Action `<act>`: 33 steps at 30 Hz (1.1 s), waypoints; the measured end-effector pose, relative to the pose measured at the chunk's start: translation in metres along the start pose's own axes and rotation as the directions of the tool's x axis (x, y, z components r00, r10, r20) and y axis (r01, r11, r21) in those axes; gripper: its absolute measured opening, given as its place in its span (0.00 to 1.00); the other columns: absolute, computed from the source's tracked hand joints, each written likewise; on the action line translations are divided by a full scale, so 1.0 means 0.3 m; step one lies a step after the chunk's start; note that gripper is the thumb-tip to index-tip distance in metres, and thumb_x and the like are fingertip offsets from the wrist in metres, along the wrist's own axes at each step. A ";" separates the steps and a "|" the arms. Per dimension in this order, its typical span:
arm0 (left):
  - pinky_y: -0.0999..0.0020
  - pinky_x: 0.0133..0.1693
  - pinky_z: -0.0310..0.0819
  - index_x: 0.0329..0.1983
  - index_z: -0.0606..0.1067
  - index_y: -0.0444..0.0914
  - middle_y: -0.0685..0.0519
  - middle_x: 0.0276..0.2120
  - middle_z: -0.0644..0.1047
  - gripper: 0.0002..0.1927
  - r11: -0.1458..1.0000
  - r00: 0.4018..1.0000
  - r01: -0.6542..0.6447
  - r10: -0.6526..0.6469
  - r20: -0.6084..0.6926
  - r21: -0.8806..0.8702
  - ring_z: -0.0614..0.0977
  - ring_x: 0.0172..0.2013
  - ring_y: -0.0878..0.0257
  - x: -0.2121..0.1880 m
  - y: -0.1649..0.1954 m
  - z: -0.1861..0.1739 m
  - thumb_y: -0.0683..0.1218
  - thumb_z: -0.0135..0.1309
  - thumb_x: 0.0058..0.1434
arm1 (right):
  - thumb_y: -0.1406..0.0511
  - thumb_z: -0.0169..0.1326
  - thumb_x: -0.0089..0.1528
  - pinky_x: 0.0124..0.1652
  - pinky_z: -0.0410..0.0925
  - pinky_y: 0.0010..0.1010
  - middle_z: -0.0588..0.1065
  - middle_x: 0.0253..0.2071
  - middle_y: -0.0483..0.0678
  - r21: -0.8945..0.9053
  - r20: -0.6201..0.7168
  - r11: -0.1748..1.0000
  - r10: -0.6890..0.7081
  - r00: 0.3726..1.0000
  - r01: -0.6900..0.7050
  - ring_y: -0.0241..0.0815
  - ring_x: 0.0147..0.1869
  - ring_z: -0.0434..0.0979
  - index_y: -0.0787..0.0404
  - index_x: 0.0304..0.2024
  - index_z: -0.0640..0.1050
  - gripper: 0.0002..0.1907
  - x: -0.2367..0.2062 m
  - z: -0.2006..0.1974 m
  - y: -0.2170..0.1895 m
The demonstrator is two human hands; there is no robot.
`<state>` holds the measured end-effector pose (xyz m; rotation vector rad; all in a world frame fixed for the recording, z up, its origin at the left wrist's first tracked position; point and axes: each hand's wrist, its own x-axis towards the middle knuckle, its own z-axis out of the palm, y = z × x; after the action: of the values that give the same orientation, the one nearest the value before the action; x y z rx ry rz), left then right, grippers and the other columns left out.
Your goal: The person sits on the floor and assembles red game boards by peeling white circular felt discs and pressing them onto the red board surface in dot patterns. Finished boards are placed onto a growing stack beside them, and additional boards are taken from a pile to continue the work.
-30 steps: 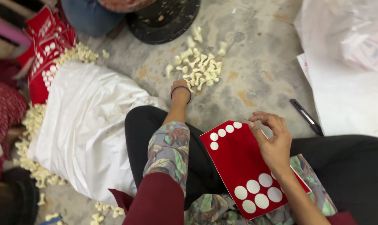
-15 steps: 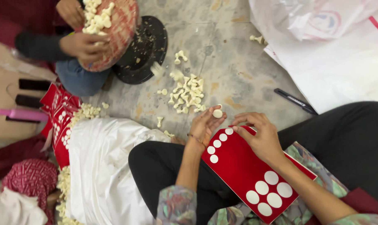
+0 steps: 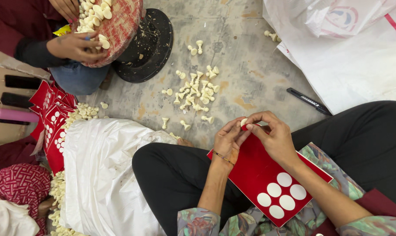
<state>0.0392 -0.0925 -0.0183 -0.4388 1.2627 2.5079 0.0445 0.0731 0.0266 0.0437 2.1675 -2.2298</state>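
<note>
card on lap, loose pieces on floor beyond

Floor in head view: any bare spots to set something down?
Bare concrete between the pawn pile and the white sacks, above the black pen. Crowded left: black dish, red cards, white bag.

Left hand and right hand meet fingertip to fingertip, pinching.
</note>
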 end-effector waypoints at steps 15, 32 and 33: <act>0.64 0.57 0.78 0.53 0.77 0.30 0.47 0.47 0.80 0.12 1.000 0.999 0.017 -0.016 -0.037 0.010 0.82 0.50 0.60 -0.009 -0.004 0.014 0.41 0.52 0.70 | 0.67 0.58 0.63 0.38 0.73 0.26 0.81 0.41 0.44 -0.081 -0.052 0.997 0.009 0.999 -0.013 0.33 0.41 0.81 0.63 0.41 0.80 0.06 -0.001 0.000 -0.021; 0.67 0.51 0.81 0.52 0.77 0.30 0.46 0.44 0.82 0.13 0.994 0.994 0.111 -0.111 -0.012 0.015 0.85 0.44 0.58 -0.012 -0.061 -0.026 0.42 0.52 0.69 | 0.63 0.60 0.65 0.36 0.69 0.27 0.79 0.29 0.45 0.054 0.027 0.990 0.126 0.992 -0.127 0.33 0.33 0.75 0.66 0.36 0.81 0.10 0.016 -0.029 0.077; 0.68 0.50 0.81 0.52 0.77 0.30 0.46 0.44 0.82 0.13 0.995 0.994 0.104 -0.104 -0.016 -0.004 0.85 0.44 0.58 -0.009 -0.062 -0.025 0.42 0.52 0.69 | 0.63 0.59 0.66 0.37 0.70 0.26 0.78 0.30 0.45 0.116 0.038 0.982 0.143 0.989 -0.146 0.32 0.34 0.75 0.65 0.38 0.81 0.10 0.017 -0.030 0.071</act>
<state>0.0501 -0.0884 -0.0347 -0.5139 1.2094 2.4245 0.0403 0.0816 0.0047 0.1646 1.9474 -2.2595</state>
